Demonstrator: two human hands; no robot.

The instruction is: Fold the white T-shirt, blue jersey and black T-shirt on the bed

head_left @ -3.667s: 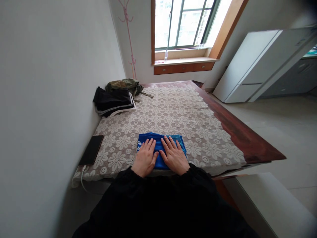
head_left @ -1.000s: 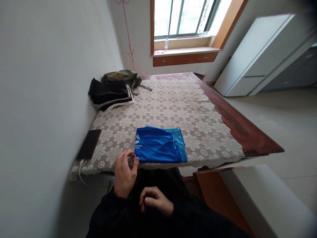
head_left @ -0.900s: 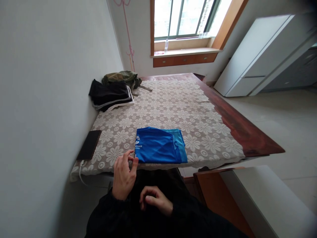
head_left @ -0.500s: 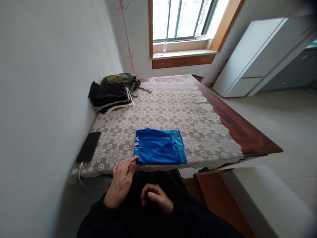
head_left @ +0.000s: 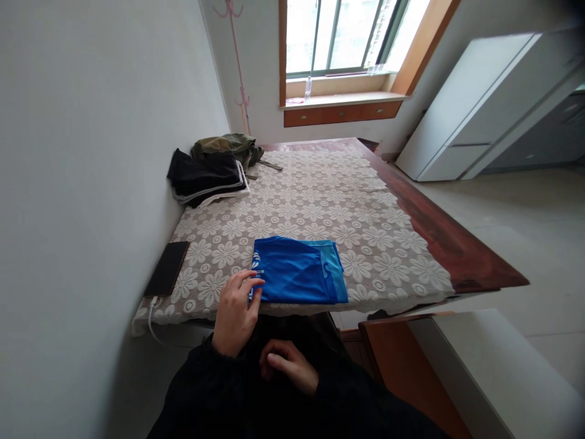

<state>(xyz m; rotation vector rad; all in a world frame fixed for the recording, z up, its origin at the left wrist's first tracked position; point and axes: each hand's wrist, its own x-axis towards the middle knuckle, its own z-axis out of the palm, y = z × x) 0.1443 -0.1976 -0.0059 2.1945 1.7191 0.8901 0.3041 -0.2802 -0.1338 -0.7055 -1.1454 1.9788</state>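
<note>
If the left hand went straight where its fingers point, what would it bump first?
Probably the folded, rectangular blue cloth with white print; the left hand overlaps its edge; contact is unclear.

It was a home: floral lace tablecloth (head_left: 315, 210) on the bench (head_left: 450, 256), pink coat stand (head_left: 237, 58), white refrigerator (head_left: 470, 110).

Head view: looks forward and down from above, near the floral lace tablecloth (head_left: 311, 213) and well apart from the sliding window (head_left: 351, 36) at upper center.

Folded blue garment (head_left: 295, 271) (white-printed), flat, on floral tablecloth (head_left: 384, 244)
</note>
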